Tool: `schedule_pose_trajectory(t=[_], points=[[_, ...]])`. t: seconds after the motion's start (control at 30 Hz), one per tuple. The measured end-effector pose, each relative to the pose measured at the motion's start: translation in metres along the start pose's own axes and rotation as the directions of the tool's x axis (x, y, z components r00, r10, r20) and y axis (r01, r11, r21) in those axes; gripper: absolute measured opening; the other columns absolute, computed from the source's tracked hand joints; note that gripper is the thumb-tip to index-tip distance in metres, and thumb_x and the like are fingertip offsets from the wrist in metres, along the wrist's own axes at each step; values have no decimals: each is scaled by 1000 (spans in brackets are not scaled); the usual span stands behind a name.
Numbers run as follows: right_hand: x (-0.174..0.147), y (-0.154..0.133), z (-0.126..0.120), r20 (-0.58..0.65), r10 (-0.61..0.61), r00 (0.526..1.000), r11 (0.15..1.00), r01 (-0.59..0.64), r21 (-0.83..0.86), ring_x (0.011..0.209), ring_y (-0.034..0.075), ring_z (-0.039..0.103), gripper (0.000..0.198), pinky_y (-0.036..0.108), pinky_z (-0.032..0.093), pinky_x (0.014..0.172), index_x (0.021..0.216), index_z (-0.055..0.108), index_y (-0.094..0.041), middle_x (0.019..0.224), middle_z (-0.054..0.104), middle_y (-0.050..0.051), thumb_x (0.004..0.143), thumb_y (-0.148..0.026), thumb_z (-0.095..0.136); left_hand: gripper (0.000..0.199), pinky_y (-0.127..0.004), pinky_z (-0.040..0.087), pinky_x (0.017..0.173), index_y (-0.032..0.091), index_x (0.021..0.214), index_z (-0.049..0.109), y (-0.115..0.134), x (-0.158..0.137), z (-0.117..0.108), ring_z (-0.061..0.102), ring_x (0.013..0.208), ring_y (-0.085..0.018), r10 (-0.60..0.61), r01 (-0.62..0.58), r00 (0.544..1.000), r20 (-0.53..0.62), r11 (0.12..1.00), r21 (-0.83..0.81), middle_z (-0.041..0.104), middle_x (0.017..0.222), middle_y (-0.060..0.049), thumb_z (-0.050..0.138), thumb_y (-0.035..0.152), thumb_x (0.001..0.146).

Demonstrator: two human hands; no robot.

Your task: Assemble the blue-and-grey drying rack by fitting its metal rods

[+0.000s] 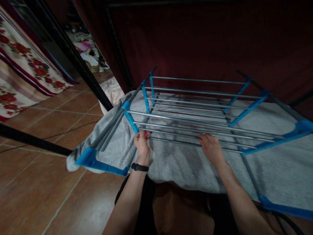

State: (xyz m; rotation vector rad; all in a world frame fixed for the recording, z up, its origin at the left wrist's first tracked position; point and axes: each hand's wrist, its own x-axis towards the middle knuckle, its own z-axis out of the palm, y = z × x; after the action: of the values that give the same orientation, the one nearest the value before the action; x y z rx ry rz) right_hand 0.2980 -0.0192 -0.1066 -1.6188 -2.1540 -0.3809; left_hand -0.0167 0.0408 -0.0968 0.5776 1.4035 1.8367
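A rack of grey metal rods (176, 133) and blue plastic brackets lies on a grey blanket. My left hand (142, 143), with a black band on its wrist, pinches the left end of a front rod. It is right beside the lower end of a blue bracket (130, 120); whether the rod sits in the bracket is hidden by the fingers. Farther right, my right hand (212, 148) has its fingers curled over the same front rods, its palm facing down. At the far right, another blue bracket (261, 146) carries the rods' other ends.
Under the rack spreads the grey blanket (171, 163). A dark red panel (195, 42) stands behind it. Black poles (80, 65) cross the left side, near a flowered curtain (26, 62). A thin cable (70, 126) runs over the tiled floor (49, 176).
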Motion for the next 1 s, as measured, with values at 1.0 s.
schedule_pose_trajectory(t=[1.0], points=[[-5,5,0,-55,35,998,998,-32,49,85,23,61,28,37,42,79,104,66,-18,96,70,9,99,-38,47,32,-32,51,94,19,93,68,3,10,-5,67,95,-14,-222,371,927,301,656,-657,73,98,-6,45,39,101]])
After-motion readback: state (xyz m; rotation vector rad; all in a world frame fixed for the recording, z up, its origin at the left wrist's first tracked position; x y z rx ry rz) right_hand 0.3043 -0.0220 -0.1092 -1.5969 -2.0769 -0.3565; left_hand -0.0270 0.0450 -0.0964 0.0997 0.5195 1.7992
